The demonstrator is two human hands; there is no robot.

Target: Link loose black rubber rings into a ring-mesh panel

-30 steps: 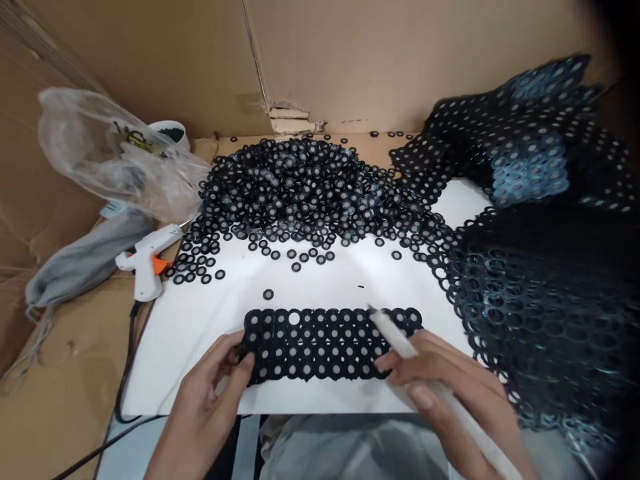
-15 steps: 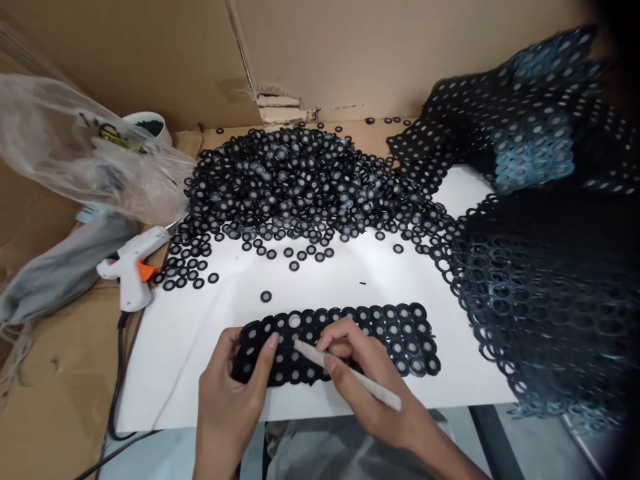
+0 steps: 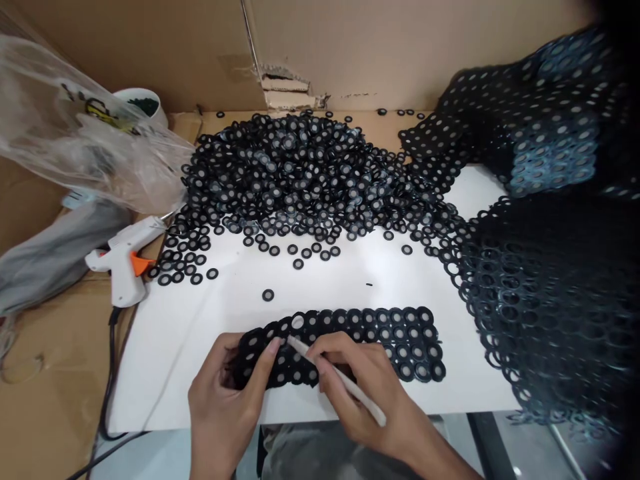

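A panel of black rings with grey centres (image 3: pixel 398 335) lies on the white board near its front edge. My left hand (image 3: pixel 225 393) is closed on the panel's left end, its thumb on top and its other fingers partly hidden behind. My right hand (image 3: pixel 367 390) pinches a white pen-like stick (image 3: pixel 361 396), and the tip points at a ring beside my left thumb. One ring in the top row (image 3: pixel 298 321) has a paler, whiter middle. Part of the panel is hidden under my right hand.
A large heap of loose black rings (image 3: pixel 300 167) covers the back of the white board (image 3: pixel 230 320). On the left lie a white glue gun (image 3: pixel 127 260) and a clear plastic bag (image 3: pixel 135 160), near a white cup (image 3: pixel 163 115). Joined ring sheets (image 3: pixel 525 287) drape over the right side.
The stick's tip has shifted slightly left, closer to my left thumb. Both hands keep their hold, and the view has moved a little.
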